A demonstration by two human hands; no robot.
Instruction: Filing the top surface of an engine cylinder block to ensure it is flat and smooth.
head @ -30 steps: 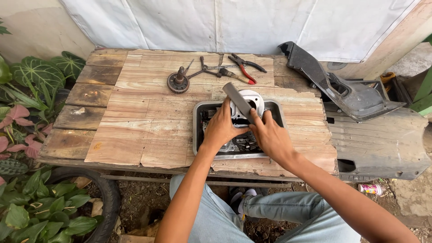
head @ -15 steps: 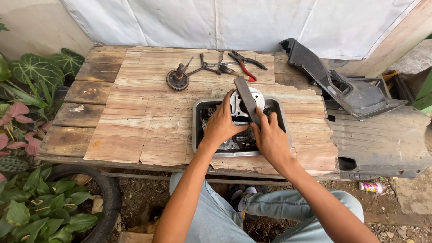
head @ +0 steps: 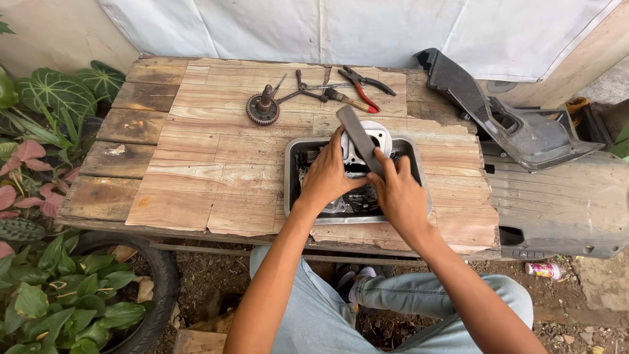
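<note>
Work is in progress inside the metal tray (head: 291,172) on the wooden table (head: 196,170): the left hand (head: 325,177) is closed on the pale engine part (head: 354,164) that stands in the tray, and the right hand (head: 400,196) grips a flat dark file (head: 359,139) laid against it. The pliers (head: 362,85) and the gear (head: 263,109) lie untouched at the far edge. Compared with the earlier frames, the file's free end has swung from pointing left to more upright, and the hands are closer together.

Both hands (head: 327,176) (head: 401,195) forward, fingers curled.
</note>
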